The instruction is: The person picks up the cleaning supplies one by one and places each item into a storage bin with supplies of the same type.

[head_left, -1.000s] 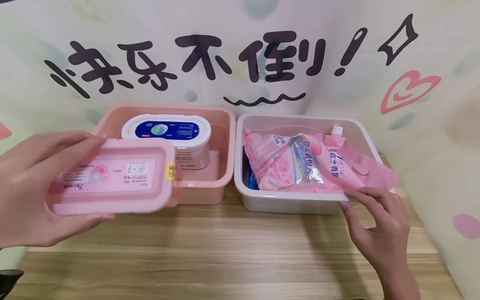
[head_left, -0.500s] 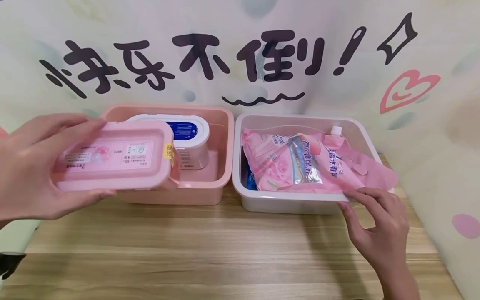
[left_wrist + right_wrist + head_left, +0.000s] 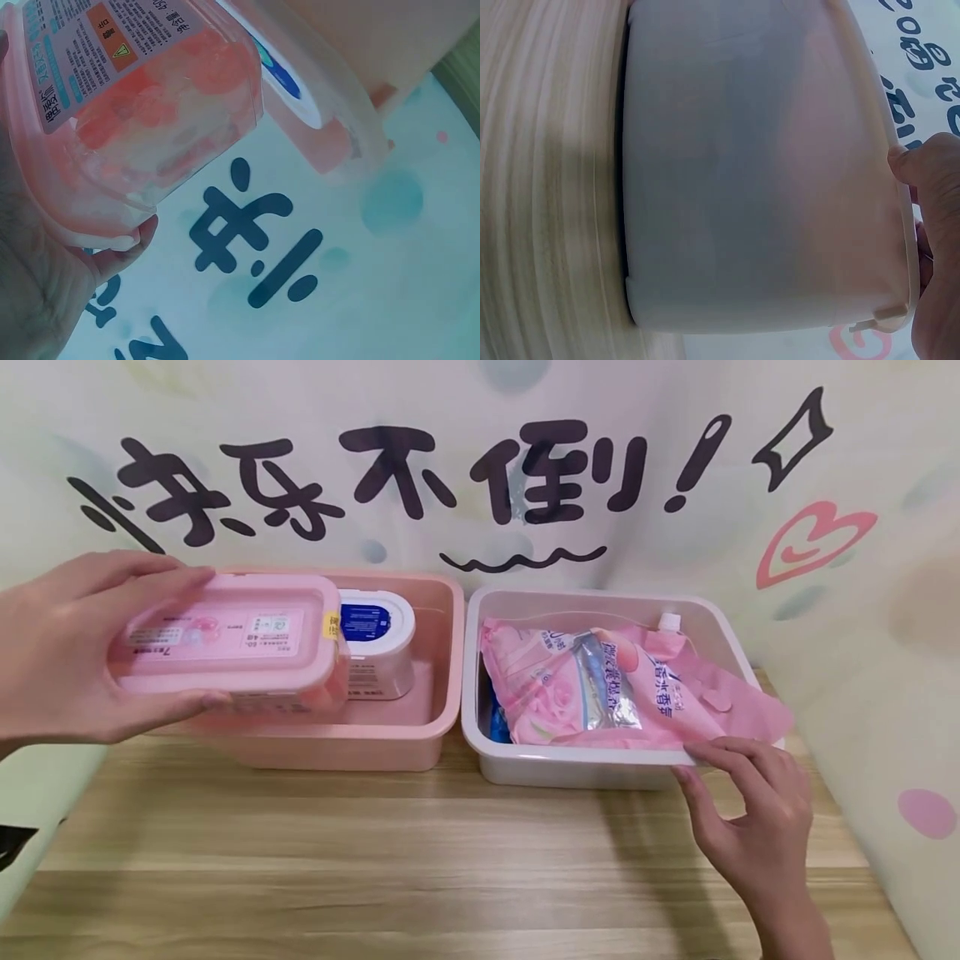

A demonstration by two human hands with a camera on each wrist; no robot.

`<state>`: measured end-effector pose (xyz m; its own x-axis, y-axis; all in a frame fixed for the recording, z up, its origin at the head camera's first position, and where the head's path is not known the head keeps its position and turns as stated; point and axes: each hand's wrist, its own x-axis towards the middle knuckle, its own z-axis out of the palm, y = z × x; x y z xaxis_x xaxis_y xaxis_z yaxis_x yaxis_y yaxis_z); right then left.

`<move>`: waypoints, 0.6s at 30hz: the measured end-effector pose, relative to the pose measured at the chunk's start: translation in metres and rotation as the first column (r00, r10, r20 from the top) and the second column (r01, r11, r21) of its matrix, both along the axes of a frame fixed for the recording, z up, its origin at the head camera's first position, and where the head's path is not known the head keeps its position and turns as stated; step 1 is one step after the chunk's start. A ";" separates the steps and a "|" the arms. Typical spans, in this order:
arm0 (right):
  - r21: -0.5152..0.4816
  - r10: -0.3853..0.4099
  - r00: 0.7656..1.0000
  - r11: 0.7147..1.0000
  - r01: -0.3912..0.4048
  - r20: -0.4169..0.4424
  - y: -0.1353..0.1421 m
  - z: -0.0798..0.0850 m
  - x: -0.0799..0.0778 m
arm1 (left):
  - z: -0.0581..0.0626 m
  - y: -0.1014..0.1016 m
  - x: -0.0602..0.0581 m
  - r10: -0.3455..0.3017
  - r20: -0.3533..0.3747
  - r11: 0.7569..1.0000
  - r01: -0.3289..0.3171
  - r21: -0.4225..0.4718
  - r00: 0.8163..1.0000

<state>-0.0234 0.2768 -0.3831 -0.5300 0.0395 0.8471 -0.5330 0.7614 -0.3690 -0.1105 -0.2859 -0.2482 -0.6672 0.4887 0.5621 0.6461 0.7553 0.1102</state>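
My left hand (image 3: 60, 652) grips a pink-lidded tub of laundry pods (image 3: 232, 635) by its near end, over the left part of a pink bin (image 3: 352, 752). Pink pods show through the tub's clear wall (image 3: 165, 127) in the left wrist view. Inside the bin stands a white tub with a blue label (image 3: 382, 672), its left part hidden behind the held one. My right hand (image 3: 757, 818) pinches the front rim of a white bin (image 3: 585, 772) between thumb and fingers. A pink refill pouch (image 3: 637, 693) lies in that bin, sticking out past its right corner.
A white spout cap (image 3: 670, 623) and a bit of blue packaging (image 3: 499, 720) show around the pouch. Both bins stand side by side on a wood-grain table (image 3: 420, 868). Behind them hangs a pale printed cloth (image 3: 420, 527) with black lettering.
My left hand has lifted the pink-lidded tub upward and slightly left, now covering more of the blue-labelled tub. The right hand keeps its pinch on the white bin's rim.
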 end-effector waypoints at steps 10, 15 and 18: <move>0.001 0.010 1.000 1.000 -0.010 -0.003 -0.001 -0.005 -0.001 | -0.007 -0.006 -0.011 0.079 0.044 0.991 -0.073 -0.109 0.996; -0.001 0.001 1.000 1.000 -0.001 0.005 0.002 -0.006 0.000 | -0.009 -0.006 -0.012 0.093 0.056 0.989 -0.086 -0.123 0.994; 0.000 -0.001 1.000 1.000 0.001 0.003 0.002 -0.005 -0.001 | -0.011 -0.005 -0.013 0.083 0.064 0.989 -0.075 -0.129 0.994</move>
<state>-0.0240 0.2786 -0.3883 -0.5324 0.0398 0.8456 -0.5312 0.7620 -0.3703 -0.1238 -0.2912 -0.2588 -0.7416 0.4972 0.4504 0.5780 0.8143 0.0528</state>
